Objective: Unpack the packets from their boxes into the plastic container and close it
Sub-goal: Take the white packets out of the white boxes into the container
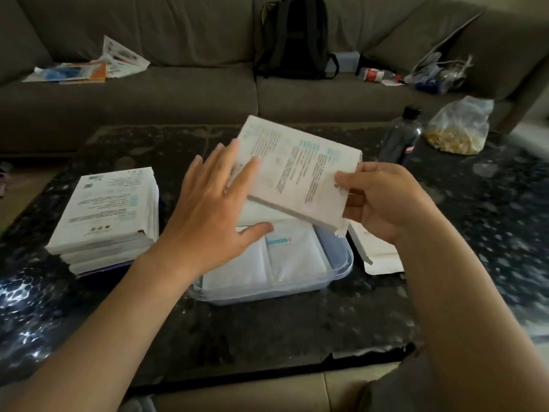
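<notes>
Box (297,173) pinched by right hand (383,200), apparently touching left hand (208,209).

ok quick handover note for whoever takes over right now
Right hand pinches a box by its right end, tilted over the container. Left hand open, fingers against the box's left side.
Container on the table, uncovered, some packets in it. Stack of boxes to its left, second box lying to its right.
Left: empty the held box and the stack, then close the container.
</notes>
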A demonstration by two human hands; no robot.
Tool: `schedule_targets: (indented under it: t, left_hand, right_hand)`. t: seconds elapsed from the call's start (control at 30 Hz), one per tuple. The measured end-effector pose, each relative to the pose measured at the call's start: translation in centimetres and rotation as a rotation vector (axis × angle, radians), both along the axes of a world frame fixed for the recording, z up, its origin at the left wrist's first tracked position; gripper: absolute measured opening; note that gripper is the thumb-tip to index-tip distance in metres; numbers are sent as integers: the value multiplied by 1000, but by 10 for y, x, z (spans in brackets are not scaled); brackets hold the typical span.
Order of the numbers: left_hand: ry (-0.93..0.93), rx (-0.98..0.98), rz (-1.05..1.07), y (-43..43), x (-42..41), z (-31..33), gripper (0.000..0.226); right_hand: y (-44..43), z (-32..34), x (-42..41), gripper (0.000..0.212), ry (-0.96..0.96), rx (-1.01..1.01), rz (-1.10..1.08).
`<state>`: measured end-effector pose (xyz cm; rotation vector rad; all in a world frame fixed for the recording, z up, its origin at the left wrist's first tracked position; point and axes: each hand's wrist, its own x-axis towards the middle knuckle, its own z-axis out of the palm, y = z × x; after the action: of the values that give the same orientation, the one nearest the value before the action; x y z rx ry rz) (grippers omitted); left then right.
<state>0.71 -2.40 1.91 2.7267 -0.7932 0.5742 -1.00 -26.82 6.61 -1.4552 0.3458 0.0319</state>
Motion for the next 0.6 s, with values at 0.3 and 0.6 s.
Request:
schedule_targets:
  t: [0.3, 0.6]
  left_hand:
    - [145, -18, -125, -38, -21, -27, 58]
    - [207, 10, -127, -53, -31, -33, 48]
  right_hand:
    - [-81, -43, -22, 33, 100, 389, -477]
    - [-94, -83, -31, 32, 127, 488, -578]
